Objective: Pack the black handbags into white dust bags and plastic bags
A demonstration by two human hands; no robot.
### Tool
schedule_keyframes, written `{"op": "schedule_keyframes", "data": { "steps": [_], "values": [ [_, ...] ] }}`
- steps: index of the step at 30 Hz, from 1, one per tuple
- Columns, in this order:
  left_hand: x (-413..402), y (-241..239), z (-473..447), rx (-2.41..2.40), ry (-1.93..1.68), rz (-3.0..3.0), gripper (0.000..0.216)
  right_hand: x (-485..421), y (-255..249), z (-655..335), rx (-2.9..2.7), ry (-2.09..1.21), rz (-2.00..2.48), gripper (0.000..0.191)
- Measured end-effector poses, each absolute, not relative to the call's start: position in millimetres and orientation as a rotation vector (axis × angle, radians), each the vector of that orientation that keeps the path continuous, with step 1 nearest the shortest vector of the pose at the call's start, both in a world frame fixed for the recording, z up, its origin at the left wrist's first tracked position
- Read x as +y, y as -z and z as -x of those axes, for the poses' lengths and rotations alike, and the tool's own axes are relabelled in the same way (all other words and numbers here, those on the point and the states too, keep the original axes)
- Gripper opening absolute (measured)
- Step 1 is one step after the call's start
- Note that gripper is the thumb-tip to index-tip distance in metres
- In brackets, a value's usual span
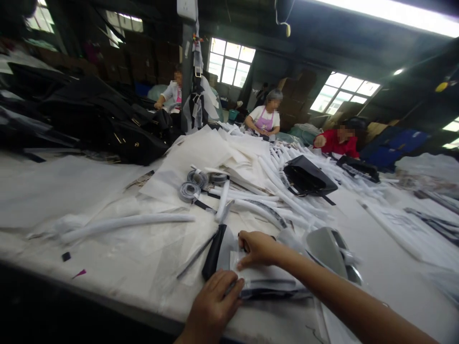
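Note:
A flat bundle [272,276] with dark edges and a white and clear plastic covering lies at the table's front edge. My left hand [215,298] is closed on its near left corner, thumb and fingers together. Across its top reaches my right hand [258,249], with bent fingers gripping its far side; a dark part shows under the index finger, and the palm hides the rest. Just left of the bundle are a black padded handle-like roll [215,251] and a thin dark strip [196,255]. A grey, rounded bag-like piece [328,251] sits to the right.
Rolled grey straps [190,191], white wrapped tubes [129,225] and a pile of white sheets [204,150] cover the table beyond. A black bag [310,177] stands at the right. Black bags [89,112] are heaped at left. Several co-workers sit across the table.

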State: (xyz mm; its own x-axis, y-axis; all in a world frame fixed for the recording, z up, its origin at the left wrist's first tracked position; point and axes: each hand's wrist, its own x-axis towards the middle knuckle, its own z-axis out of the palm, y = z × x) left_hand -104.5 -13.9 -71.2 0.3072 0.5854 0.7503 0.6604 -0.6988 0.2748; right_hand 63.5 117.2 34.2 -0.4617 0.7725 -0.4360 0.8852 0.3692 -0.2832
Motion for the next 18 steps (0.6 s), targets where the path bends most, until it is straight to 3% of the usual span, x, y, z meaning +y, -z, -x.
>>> {"op": "schedule_keyframes", "data": {
  "steps": [4,6,8,13,15,18],
  "values": [
    [-14.0,65.4,104.9,-1.192,1.334,2.472,0.031,130.8,-28.7,-62.3,2.418,0.738,-1.542,0.035],
    [-14.3,63.0,105.6,-1.163,1.319,2.472,0.031,125.3,-35.8,-67.1,2.501,0.661,-1.665,0.019],
    [-14.8,60.2,107.4,-1.132,1.325,2.487,0.031,105.4,-45.1,-77.8,2.585,0.548,-1.828,0.015],
    [-2.9,47.7,123.7,-1.235,1.539,2.661,0.027,18.7,-28.0,-124.4,2.553,0.574,-2.249,0.049],
    [15.2,40.2,134.1,-1.552,1.706,2.654,0.027,-8.3,-1.3,-140.8,2.462,0.713,-2.429,0.067],
    [54.6,28.4,146.2,-2.135,1.809,2.576,0.038,-26.8,36.5,-153.3,2.362,0.775,-2.496,0.076]
  ]
}}
